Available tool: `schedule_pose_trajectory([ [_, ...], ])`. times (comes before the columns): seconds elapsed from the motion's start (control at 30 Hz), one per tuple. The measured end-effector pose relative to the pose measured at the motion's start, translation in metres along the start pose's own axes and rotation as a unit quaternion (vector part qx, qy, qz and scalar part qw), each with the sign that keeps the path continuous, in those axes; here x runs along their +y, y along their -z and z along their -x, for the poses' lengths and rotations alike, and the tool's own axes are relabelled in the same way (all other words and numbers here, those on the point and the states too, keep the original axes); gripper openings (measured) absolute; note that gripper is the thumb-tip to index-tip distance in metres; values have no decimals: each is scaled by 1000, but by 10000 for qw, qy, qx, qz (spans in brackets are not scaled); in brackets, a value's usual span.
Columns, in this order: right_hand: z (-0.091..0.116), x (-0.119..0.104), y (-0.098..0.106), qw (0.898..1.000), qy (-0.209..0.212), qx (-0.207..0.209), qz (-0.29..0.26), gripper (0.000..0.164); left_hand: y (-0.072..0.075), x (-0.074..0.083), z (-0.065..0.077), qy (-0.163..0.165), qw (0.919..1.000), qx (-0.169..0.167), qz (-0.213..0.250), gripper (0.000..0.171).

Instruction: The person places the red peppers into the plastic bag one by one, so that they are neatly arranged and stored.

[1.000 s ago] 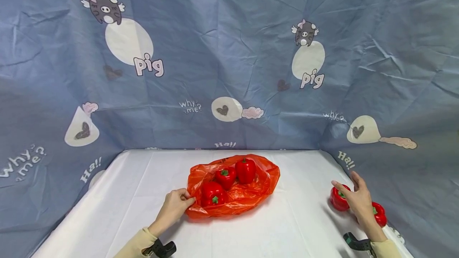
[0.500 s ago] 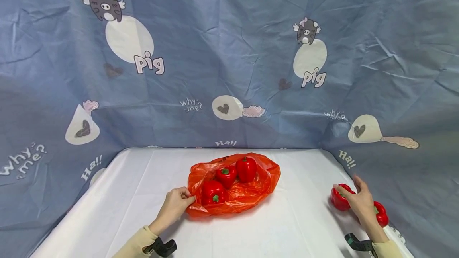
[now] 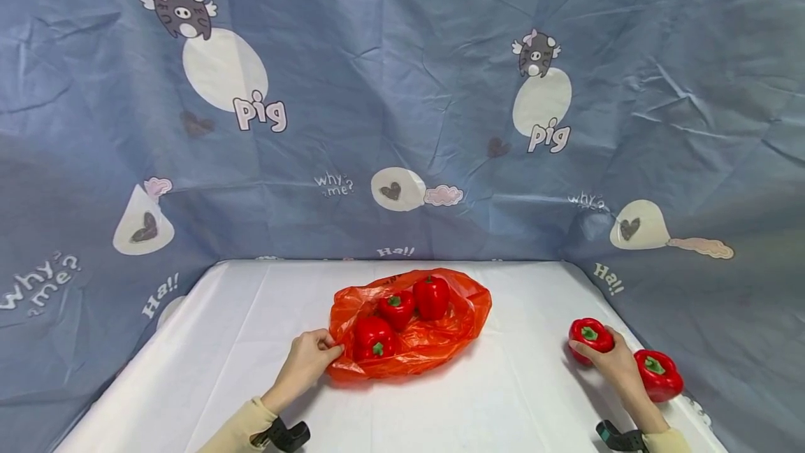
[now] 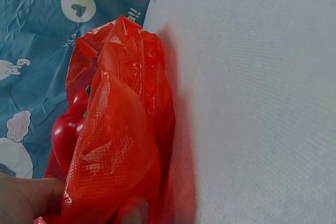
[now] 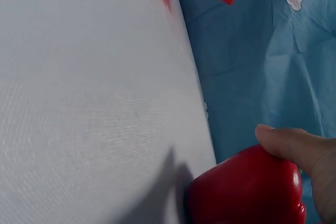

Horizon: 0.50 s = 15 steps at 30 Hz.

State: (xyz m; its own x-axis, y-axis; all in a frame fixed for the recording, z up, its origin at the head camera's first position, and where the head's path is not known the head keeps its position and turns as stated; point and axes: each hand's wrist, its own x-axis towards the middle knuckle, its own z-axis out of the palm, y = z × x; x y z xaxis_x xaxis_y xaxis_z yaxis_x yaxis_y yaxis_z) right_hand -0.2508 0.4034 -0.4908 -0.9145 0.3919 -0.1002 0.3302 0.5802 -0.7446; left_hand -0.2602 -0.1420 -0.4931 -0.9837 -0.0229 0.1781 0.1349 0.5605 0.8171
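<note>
An orange-red plastic bag [image 3: 434, 355] lies spread open in the middle of the table, with three red bell peppers inside; one of them, the nearest bell pepper [image 3: 374, 336], sits at the bag's left. My left hand [image 3: 307, 362] pinches the bag's left edge between thumb and fingers. In the left wrist view the bag's plastic [image 4: 113, 150] passes between thumb and fingers. Over at the right, my right hand [image 3: 613, 362] grips another red bell pepper [image 3: 586, 333], green stem up. The right wrist view shows the thumb [image 5: 286, 142] along this pepper's [image 5: 247, 190] side.
One more red bell pepper [image 3: 657, 377] stands just right of my right wrist, near the table's right edge. White cloth covers the table [image 3: 465, 411]. A blue printed curtain [image 3: 402, 89] hangs behind and along both sides.
My right hand has closed around the left of the two loose peppers and shifted it slightly left, uncovering the other one. The left hand stays at the bag's edge.
</note>
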Motion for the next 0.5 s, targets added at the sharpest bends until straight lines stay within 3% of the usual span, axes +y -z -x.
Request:
schedule_pose_trajectory([
  [0.5, -1, 1, -6, 9998, -146, 110, -51, 118, -1, -1, -1, 83, 9999, -44, 71, 16],
])
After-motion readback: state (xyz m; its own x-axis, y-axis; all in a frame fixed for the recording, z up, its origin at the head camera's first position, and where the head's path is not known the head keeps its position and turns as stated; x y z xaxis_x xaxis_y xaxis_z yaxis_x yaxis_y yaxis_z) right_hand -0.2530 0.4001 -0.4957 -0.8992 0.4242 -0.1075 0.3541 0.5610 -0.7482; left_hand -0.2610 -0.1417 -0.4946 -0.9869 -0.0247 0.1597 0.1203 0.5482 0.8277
